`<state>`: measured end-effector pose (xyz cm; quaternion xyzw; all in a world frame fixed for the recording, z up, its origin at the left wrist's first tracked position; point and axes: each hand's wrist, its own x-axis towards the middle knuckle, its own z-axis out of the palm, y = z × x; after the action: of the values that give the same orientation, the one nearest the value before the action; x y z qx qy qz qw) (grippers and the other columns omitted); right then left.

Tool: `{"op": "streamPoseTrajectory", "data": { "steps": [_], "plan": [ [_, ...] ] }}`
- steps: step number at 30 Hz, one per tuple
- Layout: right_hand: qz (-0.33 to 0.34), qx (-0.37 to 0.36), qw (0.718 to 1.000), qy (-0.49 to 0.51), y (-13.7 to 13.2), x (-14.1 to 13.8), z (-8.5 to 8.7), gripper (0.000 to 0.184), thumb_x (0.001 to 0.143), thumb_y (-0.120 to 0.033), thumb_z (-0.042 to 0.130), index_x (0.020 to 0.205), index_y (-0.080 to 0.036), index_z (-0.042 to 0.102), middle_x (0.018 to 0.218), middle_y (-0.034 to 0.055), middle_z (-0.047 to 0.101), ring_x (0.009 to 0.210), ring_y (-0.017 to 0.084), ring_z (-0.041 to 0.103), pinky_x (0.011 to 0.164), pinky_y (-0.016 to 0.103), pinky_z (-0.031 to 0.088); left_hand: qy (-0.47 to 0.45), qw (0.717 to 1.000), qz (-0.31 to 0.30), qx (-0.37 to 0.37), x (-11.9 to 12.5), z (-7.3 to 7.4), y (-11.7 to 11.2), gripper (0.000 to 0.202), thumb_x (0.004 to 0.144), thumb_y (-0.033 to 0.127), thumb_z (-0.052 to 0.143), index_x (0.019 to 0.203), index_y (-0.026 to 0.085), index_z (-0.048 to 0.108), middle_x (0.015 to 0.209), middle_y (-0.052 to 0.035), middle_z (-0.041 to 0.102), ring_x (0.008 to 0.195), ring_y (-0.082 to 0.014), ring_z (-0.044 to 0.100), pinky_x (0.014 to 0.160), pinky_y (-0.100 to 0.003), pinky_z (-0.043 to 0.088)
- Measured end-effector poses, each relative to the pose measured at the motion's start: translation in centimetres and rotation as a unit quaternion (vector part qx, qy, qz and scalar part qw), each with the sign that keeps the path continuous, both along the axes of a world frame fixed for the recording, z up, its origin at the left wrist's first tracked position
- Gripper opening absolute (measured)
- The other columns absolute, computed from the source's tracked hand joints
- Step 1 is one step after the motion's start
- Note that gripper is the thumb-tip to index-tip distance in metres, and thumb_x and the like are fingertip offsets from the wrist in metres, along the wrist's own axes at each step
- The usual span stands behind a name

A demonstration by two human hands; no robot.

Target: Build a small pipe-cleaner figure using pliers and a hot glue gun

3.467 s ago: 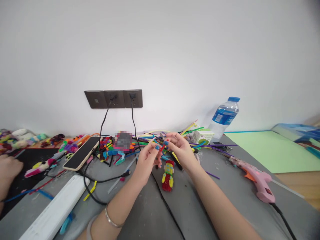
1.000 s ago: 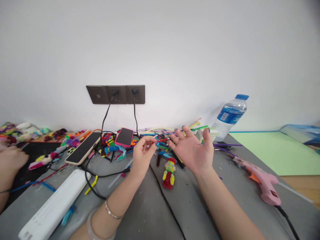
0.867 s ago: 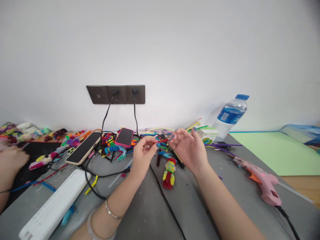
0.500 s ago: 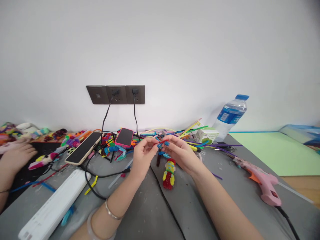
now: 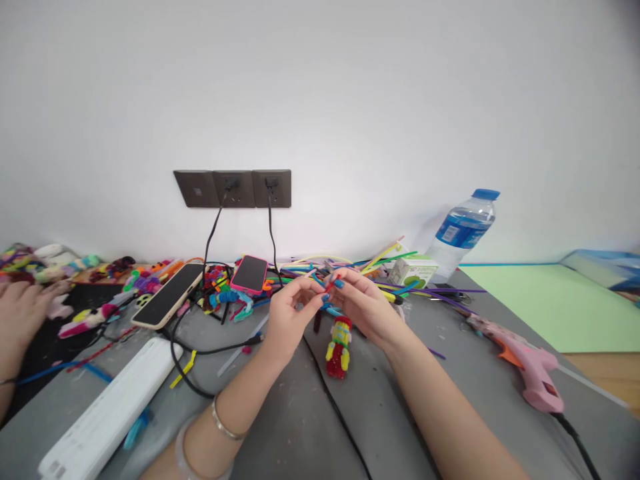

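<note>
A short red pipe cleaner piece (image 5: 332, 283) is pinched between both sets of fingertips, above the middle of the grey table. My left hand (image 5: 295, 313) is closed on its near end, thumb against forefinger. My right hand (image 5: 363, 303) is closed on the other end; the fingers hide much of the piece. Just below my hands, a small red and yellow pipe cleaner figure (image 5: 339, 348) lies on the table, with nothing touching it. Behind my fingers spreads a pile of loose coloured pipe cleaners (image 5: 380, 263).
A pink glue gun (image 5: 530, 367) lies to the right, near a tilted water bottle (image 5: 463, 230) and a small box (image 5: 414, 271). Two phones (image 5: 170, 297), a white power strip (image 5: 117, 407) and black cables (image 5: 330, 393) occupy the left and middle. Another person's hand (image 5: 23, 313) rests far left.
My fingertips have shifted slightly, and the red piece now stands more steeply between them. At the far left, the other person's hand has moved a little left and up.
</note>
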<state>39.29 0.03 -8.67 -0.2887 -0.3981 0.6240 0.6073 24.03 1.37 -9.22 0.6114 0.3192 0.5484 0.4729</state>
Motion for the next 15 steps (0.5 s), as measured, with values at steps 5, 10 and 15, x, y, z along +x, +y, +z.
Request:
{"op": "streamPoseTrajectory", "data": {
  "steps": [5,10,15],
  "plan": [
    [-0.011,0.011,1.0,-0.001,-0.18,-0.3,0.38,0.02,0.071,-0.034,0.084,0.079,-0.022,0.07,0.079,-0.0012,0.064,0.07,0.012,0.057,0.069,0.025,0.049,0.041,0.998,0.005,0.048,-0.26,0.38,-0.01,0.004,0.079,0.021,0.066,0.078,0.018,0.068,0.077,-0.002,0.067,0.065,-0.0129,0.056,0.062,-0.024,0.045],
    [-0.005,0.002,1.0,-0.006,-0.1,-0.13,0.31,0.021,0.07,-0.034,0.085,0.079,-0.022,0.07,0.078,-0.0012,0.064,0.068,0.012,0.057,0.067,0.025,0.049,0.051,0.996,0.019,0.069,-0.12,0.12,-0.22,0.004,0.081,0.019,0.063,0.08,0.019,0.067,0.08,-0.0023,0.067,0.067,-0.0135,0.058,0.061,-0.024,0.046],
    [0.002,-0.007,1.0,0.004,-0.02,-0.01,0.23,0.021,0.069,-0.033,0.086,0.078,-0.021,0.071,0.078,-0.0018,0.065,0.068,0.011,0.057,0.067,0.024,0.049,0.055,0.996,0.021,0.069,-0.04,-0.1,-0.32,0.004,0.081,0.018,0.062,0.081,0.018,0.066,0.082,-0.0025,0.067,0.067,-0.013,0.058,0.061,-0.023,0.045]
  ]
}}
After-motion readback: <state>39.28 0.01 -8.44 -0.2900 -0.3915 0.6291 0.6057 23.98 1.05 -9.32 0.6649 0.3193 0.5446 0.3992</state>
